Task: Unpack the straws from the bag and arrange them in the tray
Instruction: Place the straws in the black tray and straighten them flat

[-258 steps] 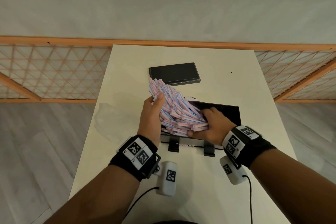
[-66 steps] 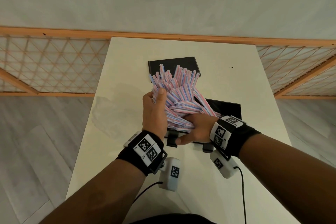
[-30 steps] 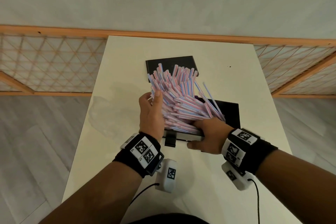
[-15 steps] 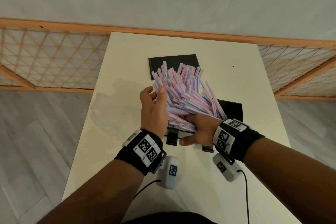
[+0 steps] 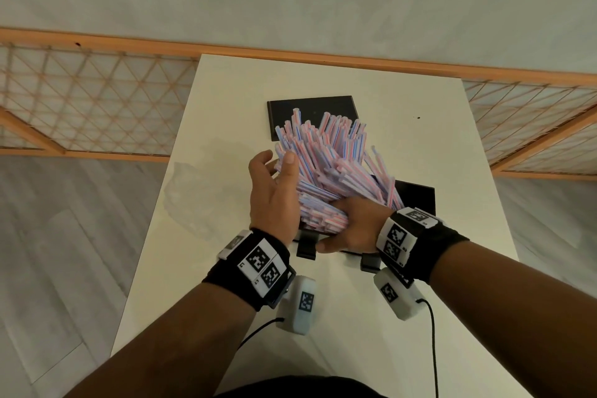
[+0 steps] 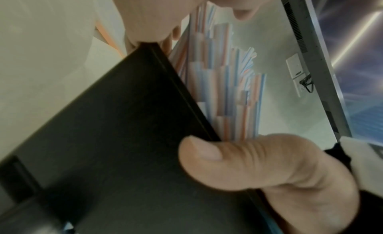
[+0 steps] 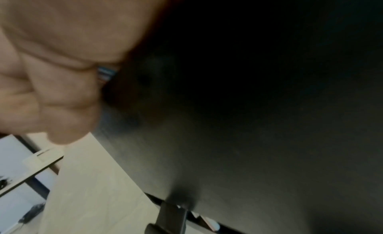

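Left hand (image 5: pixel 274 200), right hand (image 5: pixel 353 224), seemingly gripping straws (image 5: pixel 326 152)

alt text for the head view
Two hands hold a fanned bundle of pink-and-blue straws over a black tray on a white table, left hand at its side, right hand at its lower end. A black lid lies beyond.

**Both hands closed in at centre frame**

The left hand (image 5: pixel 274 194) stands on edge, thumb stretched along the straws (image 5: pixel 326 155) and fingers curved behind them. The right hand (image 5: pixel 352 226), lower right, curls knuckles-up round their base. Both forearms rise from the bottom edge.
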`<move>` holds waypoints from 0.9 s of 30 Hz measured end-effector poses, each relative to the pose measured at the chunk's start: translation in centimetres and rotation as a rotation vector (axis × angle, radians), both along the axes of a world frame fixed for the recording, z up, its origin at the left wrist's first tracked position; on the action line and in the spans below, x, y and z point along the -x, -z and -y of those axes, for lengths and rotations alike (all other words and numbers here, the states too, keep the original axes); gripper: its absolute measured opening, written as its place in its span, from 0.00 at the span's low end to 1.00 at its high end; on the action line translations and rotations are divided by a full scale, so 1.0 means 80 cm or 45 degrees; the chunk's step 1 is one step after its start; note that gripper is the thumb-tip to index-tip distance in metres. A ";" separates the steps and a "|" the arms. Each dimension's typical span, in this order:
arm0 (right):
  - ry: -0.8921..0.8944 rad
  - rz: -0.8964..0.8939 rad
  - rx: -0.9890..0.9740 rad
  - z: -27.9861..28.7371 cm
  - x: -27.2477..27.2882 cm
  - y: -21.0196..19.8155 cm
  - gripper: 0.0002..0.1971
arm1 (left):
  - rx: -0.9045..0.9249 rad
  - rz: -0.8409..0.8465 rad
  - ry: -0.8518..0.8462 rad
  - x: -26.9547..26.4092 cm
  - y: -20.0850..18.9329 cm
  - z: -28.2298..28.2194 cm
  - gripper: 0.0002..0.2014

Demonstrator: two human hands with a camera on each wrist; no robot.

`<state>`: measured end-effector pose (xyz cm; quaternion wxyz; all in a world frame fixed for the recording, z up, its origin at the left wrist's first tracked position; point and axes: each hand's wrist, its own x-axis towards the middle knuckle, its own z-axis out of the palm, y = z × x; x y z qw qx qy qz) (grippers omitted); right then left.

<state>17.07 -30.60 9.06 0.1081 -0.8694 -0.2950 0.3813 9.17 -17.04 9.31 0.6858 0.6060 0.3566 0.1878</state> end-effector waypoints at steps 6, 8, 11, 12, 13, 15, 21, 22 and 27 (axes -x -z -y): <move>-0.010 0.102 0.053 0.004 0.009 -0.007 0.37 | -0.190 -0.074 0.225 0.002 0.007 -0.002 0.33; 0.010 0.151 0.087 0.005 0.014 -0.003 0.42 | -0.195 -0.103 0.290 0.004 0.008 0.002 0.33; 0.000 0.235 0.061 0.018 0.012 -0.006 0.37 | -0.121 -0.079 0.229 0.008 0.011 0.002 0.41; -0.002 0.273 0.027 0.025 0.010 -0.011 0.33 | -0.087 -0.071 0.200 0.008 0.012 0.000 0.43; 0.001 0.325 -0.014 0.034 0.008 -0.015 0.30 | -0.065 -0.081 0.192 0.007 0.013 -0.004 0.43; 0.020 0.388 -0.055 0.050 0.008 -0.022 0.25 | -0.041 -0.109 0.219 0.007 0.010 -0.007 0.41; 0.113 0.184 -0.082 0.056 0.022 -0.006 0.19 | -0.033 -0.155 0.305 0.007 0.012 0.004 0.38; 0.127 0.175 -0.090 0.055 0.022 -0.003 0.19 | -0.031 -0.153 0.283 0.006 0.015 0.003 0.36; 0.071 0.056 -0.050 0.048 0.018 0.003 0.22 | -0.039 -0.186 0.242 0.004 0.016 0.002 0.24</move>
